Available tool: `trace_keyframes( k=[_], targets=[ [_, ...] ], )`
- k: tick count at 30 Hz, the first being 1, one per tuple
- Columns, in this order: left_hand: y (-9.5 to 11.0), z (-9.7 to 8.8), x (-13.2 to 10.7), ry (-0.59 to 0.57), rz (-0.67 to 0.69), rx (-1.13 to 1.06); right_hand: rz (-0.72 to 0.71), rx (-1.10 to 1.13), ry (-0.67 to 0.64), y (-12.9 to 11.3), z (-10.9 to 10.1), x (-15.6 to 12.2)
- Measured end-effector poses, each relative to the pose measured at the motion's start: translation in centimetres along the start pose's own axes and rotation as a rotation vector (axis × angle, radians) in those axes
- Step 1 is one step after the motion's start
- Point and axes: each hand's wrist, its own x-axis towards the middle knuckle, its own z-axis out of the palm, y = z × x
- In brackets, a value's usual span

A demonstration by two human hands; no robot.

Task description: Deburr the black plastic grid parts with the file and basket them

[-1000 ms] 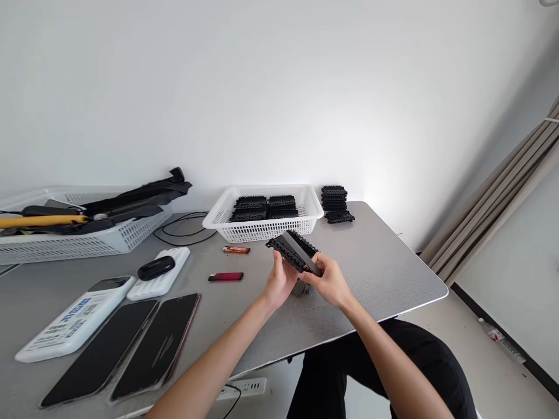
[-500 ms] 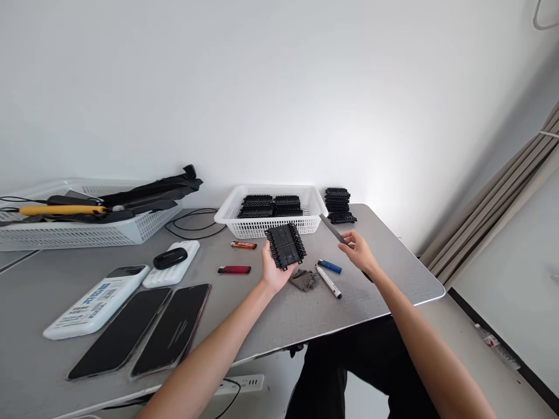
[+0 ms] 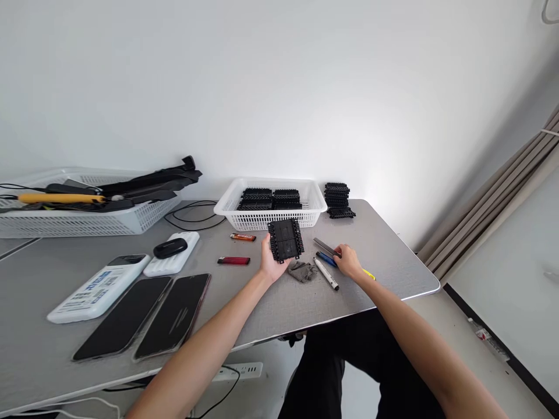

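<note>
A black plastic panel with toothed sides (image 3: 286,240) is tilted up in my left hand (image 3: 271,266), thumb on its left edge and fingers behind it. My right hand (image 3: 348,261) is low at the table, closed around a flat grey metal file (image 3: 326,247) pointing to the upper left. A bit of yellow, perhaps its handle (image 3: 369,273), shows past my wrist. Just under the file lies a blue lighter (image 3: 325,259), partly covered by my fingers. A white marker (image 3: 326,274) and a crumpled grey cloth (image 3: 302,271) lie between my hands.
A white basket (image 3: 273,220) behind holds several similar black panels; more are stacked (image 3: 337,198) at its right. Orange (image 3: 243,237) and red (image 3: 234,261) lighters, two phones (image 3: 174,317), power banks (image 3: 98,288) and a basket of tools (image 3: 87,227) stand left.
My right hand has lowered the file to the tabletop beside the blue lighter. My left hand still holds the panel, now turned slightly more upright.
</note>
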Motion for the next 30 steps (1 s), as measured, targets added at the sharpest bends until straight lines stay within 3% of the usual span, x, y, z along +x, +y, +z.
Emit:
trace_keyframes(
  k=[11, 20, 24, 30],
  targets=[
    [-0.3, 0.1, -0.3, 0.019, -0.079, -0.007, 0.002, -0.089, -0.052, 0.2, 0.1, 0.2],
    [0.0, -0.5, 0.0, -0.057, -0.084, -0.034, -0.004, -0.213, -0.138, -0.2, -2.0, -0.4],
    [-0.1, -0.9, 0.3, -0.029, -0.082, -0.037, -0.003, -0.265, -0.113, -2.5, -2.3, -0.2],
    [0.0, -0.3, 0.1, -0.058, -0.083, -0.036, -0.175, -0.304, -0.182, -8.0, -0.1, -1.7]
  ],
)
